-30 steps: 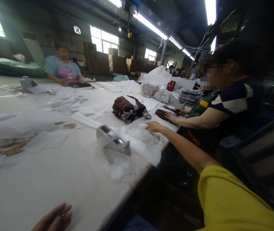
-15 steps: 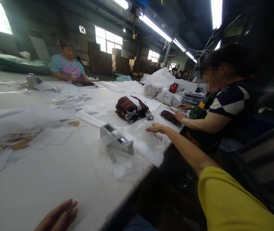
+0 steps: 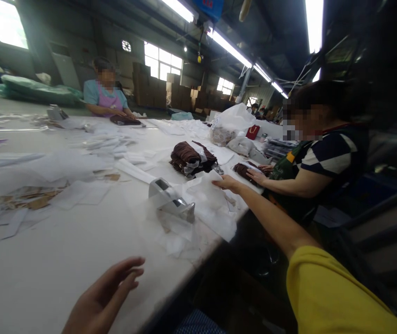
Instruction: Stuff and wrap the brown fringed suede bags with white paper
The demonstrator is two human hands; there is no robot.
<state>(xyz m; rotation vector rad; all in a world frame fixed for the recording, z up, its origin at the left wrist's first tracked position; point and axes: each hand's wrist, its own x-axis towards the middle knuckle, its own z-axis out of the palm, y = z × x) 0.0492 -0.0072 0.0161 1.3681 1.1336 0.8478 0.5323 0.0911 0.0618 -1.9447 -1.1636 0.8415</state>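
My right hand point(image 3: 229, 183) reaches across to the table's right side and pinches the edge of a thin white sheet point(image 3: 208, 192), which is partly raised. Whether it is paper or plastic I cannot tell. Left of that sheet stands a grey tape dispenser point(image 3: 170, 200), with translucent scraps around it. My left hand point(image 3: 109, 294) is over the near part of the white table point(image 3: 45, 273), fingers apart from the thumb and holding nothing. Just beyond the sheet sits a stack of dark brown fringed items point(image 3: 193, 158) with clear wrapping on it.
On the right, a co-worker point(image 3: 309, 162) has both hands on another brown fringed item point(image 3: 245, 170). Across the table a second person point(image 3: 106, 95) handles a dark item. White sheets point(image 3: 80, 192) and brown paper scraps point(image 3: 31, 197) cover the left. A filled plastic bag point(image 3: 231, 123) stands farther back.
My left hand has come up and forward, farther into view. My right hand stays at the sheet, whose edge is lifted slightly higher. The co-worker's hands have moved onto the brown item.
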